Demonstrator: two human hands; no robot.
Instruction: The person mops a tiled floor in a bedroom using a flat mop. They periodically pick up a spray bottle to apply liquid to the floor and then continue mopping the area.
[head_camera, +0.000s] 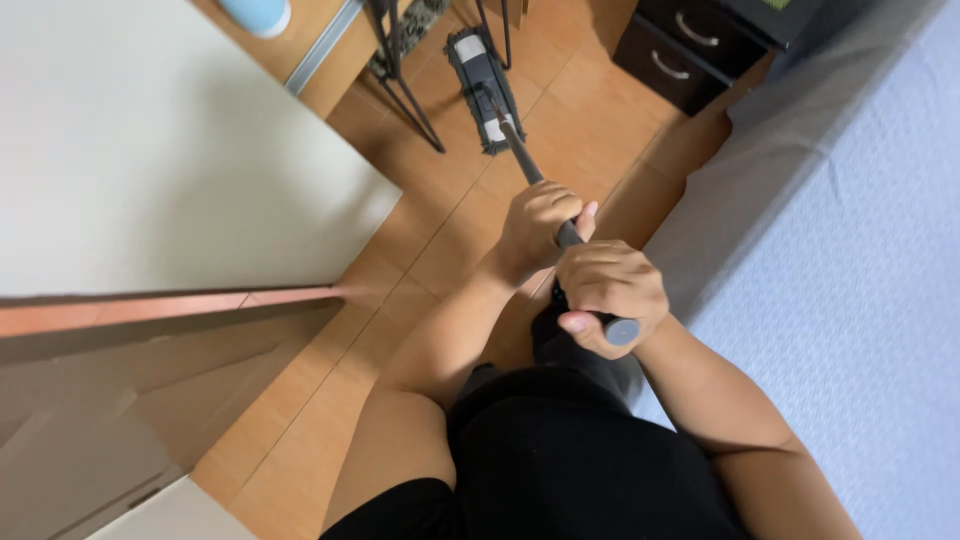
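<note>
Both my hands grip the dark handle of a flat mop (486, 85). My left hand (535, 232) wraps the pole lower down, ahead of my right hand (607, 293), which closes around the top end with its grey cap by my thumb. The pole runs forward to the rectangular mop head, which lies flat on the orange-brown tiled floor (430, 250) next to black metal furniture legs (405, 85). My dark-clothed legs fill the bottom of the view.
A white wall or cabinet face (150, 150) fills the left. A bed with a light blue cover (860, 260) runs along the right. A dark drawer unit (690, 45) stands at the top right. A wooden surface holding a light blue object (255, 12) is at the top left.
</note>
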